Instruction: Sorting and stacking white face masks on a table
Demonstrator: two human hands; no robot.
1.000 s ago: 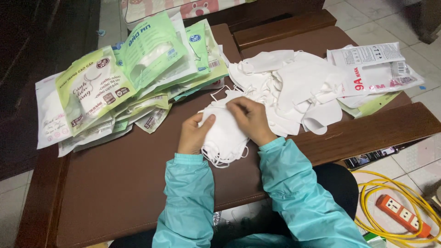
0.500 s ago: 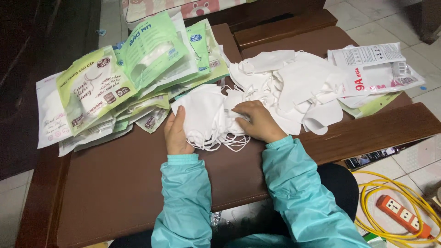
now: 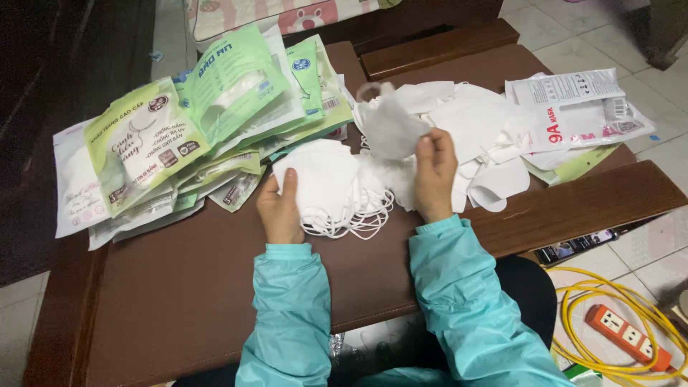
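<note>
The person sits at the brown bench (image 3: 179, 301), both teal sleeves resting forward on it. The left hand (image 3: 281, 208) lies flat with its fingers spread over the stack (image 3: 322, 183) of white masks at the middle of the bench, pressing it down so the folded pieces stay squared and their ear loops spill out at 6 o'clock. The right hand (image 3: 433, 172) is pinched shut on a single mask (image 3: 390, 125), lifted clear of the bench at 1 o'clock from the stack, held by one edge so it hangs open and its loop stands up. Beyond it, at 2 o'clock, a loose heap (image 3: 480, 136) of more masks lies within easy reach. Green and white packets (image 3: 179, 136) fan out at 10 o'clock, out of the way; two printed packets (image 3: 573, 115) sit at 3 o'clock.
</note>
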